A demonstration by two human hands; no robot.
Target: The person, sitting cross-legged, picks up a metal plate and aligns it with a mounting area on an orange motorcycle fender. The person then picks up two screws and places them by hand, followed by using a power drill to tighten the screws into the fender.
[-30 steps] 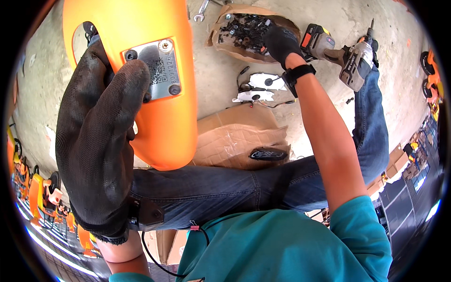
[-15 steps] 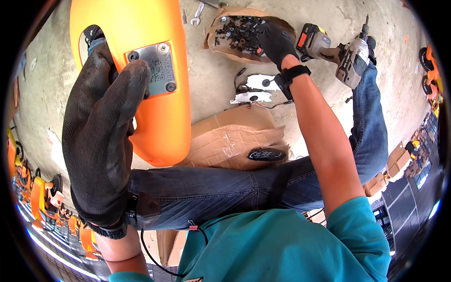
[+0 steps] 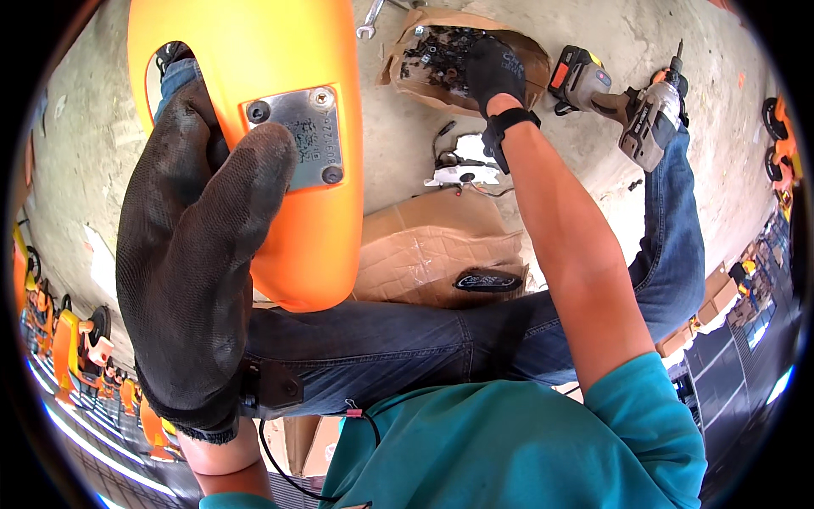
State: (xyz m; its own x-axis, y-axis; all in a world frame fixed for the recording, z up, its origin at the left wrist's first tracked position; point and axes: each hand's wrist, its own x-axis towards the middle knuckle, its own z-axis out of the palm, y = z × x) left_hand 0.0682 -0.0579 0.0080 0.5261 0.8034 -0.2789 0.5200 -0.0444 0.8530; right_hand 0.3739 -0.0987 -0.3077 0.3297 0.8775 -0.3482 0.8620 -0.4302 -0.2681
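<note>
My left hand (image 3: 199, 229), in a black knit glove, is closed around the edge of an orange plastic shell (image 3: 318, 254), its fingers reaching through the oval opening. Fixed to the shell is a metal plate (image 3: 314, 140) with screws showing at three corners; my left thumb lies over the remaining corner. My right hand (image 3: 496, 72), gloved in black too, dips into an open cardboard box (image 3: 530, 72) of small dark fasteners (image 3: 432, 59). The right fingertips are hidden among those pieces, so I cannot see whether they hold any.
A cordless driver (image 3: 649, 127) with its battery (image 3: 581, 76) lies right of the box. Below the box are white parts with dark cables (image 3: 471, 161) and a brown cardboard piece (image 3: 432, 246). A wrench (image 3: 369, 21) lies at the top. My jeans-clad legs (image 3: 365, 348) frame the work area.
My right hand has shifted left within the box, toward the fasteners. The shell and my left hand appear slightly farther right and lower, with the grip kept.
</note>
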